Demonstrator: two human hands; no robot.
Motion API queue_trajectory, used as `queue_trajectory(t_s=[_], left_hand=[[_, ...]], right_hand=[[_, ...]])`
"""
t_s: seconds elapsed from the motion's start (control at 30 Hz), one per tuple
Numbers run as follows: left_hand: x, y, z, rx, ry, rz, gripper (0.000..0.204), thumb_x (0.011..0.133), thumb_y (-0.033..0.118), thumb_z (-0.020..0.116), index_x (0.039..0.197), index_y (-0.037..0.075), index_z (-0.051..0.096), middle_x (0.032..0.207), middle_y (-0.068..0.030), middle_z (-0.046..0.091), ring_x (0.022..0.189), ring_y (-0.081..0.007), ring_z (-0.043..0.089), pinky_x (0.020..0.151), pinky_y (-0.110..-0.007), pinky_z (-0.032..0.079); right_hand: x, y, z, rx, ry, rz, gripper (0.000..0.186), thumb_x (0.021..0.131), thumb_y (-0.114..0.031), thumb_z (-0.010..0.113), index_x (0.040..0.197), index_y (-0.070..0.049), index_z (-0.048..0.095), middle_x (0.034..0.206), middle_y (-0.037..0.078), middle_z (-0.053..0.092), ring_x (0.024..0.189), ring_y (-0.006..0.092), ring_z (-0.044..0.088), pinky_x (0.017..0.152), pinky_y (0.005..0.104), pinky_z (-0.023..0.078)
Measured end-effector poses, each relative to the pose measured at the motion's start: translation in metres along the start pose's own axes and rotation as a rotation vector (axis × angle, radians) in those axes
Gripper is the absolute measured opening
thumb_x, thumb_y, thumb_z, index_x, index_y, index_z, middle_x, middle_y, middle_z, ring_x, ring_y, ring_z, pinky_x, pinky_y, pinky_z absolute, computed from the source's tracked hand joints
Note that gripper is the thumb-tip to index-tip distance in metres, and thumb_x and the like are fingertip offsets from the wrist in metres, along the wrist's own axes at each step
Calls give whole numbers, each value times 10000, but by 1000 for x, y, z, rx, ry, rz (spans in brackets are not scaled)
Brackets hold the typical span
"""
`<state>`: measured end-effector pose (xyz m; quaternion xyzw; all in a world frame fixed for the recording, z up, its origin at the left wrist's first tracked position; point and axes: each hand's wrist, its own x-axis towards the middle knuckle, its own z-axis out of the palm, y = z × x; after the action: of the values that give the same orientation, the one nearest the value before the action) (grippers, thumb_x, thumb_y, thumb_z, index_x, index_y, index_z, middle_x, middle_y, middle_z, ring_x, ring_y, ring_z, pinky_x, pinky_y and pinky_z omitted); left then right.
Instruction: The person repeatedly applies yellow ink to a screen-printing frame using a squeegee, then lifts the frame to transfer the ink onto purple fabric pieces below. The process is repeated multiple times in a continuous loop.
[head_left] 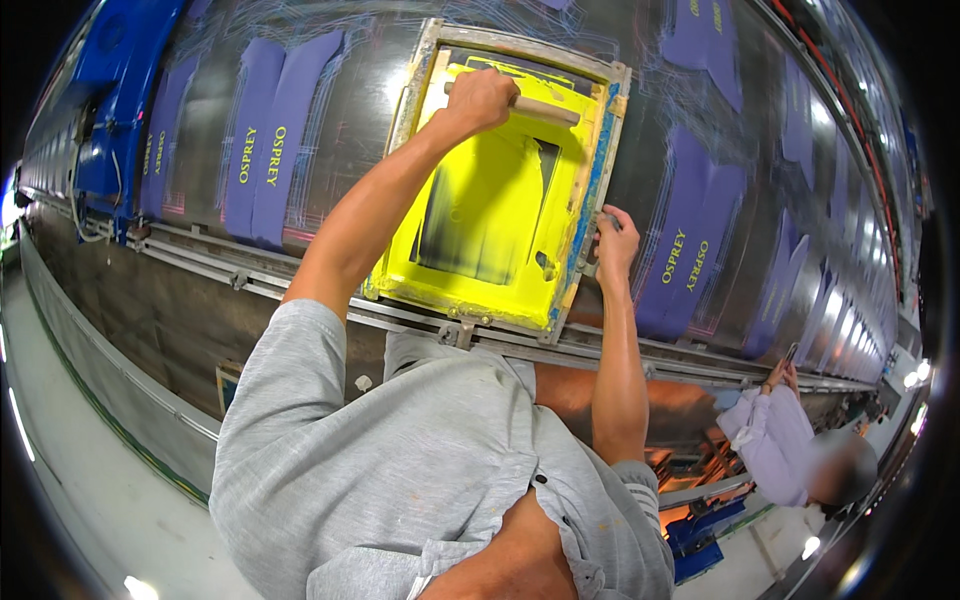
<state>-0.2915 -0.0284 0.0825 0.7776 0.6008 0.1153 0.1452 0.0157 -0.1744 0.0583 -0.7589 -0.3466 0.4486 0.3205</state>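
Note:
A screen-printing frame (528, 48) with a worn rim lies over the long dark table in front of me. Bright yellow ink (492, 175) coats much of its mesh, with a dark, thinly smeared patch in the middle. My left hand (480, 98) is closed around the wooden handle of a squeegee (547, 111), which lies crosswise near the frame's far end. Beside the frame's right edge, my right hand (617, 238) has its fingers curled around a small dark part, mostly hidden. Blue tape (603, 150) runs along that edge.
Purple fabric pieces with yellow lettering lie left (275, 150) and right (690, 230) on the table. A metal rail (200, 252) follows the near edge. A blue machine (110, 130) stands at far left. Another person (775, 440) is at the table further right, holding a phone-like object.

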Motion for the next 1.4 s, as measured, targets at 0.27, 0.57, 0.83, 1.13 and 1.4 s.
queue_trajectory(t_s=[0.27, 0.57, 0.83, 1.13, 1.4], left_hand=[[-97, 70, 3, -315, 110, -146, 238, 717, 273, 833, 862, 95, 769, 781, -179, 713, 761, -389, 702, 704, -487, 551], [-209, 156, 3, -612, 256, -340, 746, 727, 616, 809, 1140, -2, 741, 1330, -226, 603, 1293, -403, 512, 1082, -484, 417], [-214, 208, 60, -1077, 245, -379, 943, 759, 554, 831, 1465, 25, 498, 1540, -209, 455, 1459, -398, 368, 1172, -448, 341], [-192, 259, 102, -1201, -98, -195, 901, 692, 529, 873, 1323, -32, 559, 1397, -244, 520, 1246, -382, 532, 1059, -473, 409], [-170, 274, 104, -1174, -350, -81, 585, 656, 580, 848, 950, 74, 824, 1652, -215, 253, 1370, -372, 359, 1027, -492, 339]], right_hand=[[-9, -5, -47, 132, -335, 23, 338, 847, -21, 717, 1175, 44, 669, 815, 26, 666, 541, 86, 554, 432, 235, 393], [-19, 52, -144, 288, -253, -54, 229, 855, 13, 706, 1077, 21, 649, 796, 21, 619, 586, 104, 562, 488, 222, 453], [-89, 137, -319, 308, 16, -55, 126, 928, -56, 694, 1025, -31, 617, 797, 21, 618, 539, 103, 556, 427, 231, 430], [-163, 204, -343, 430, 463, 274, 253, 937, -128, 730, 1137, -72, 586, 875, 52, 627, 574, 140, 526, 449, 270, 412], [-198, 209, -304, 557, 666, 391, 587, 1017, -501, 578, 1406, -69, 495, 901, 16, 577, 656, 137, 511, 538, 326, 439]])
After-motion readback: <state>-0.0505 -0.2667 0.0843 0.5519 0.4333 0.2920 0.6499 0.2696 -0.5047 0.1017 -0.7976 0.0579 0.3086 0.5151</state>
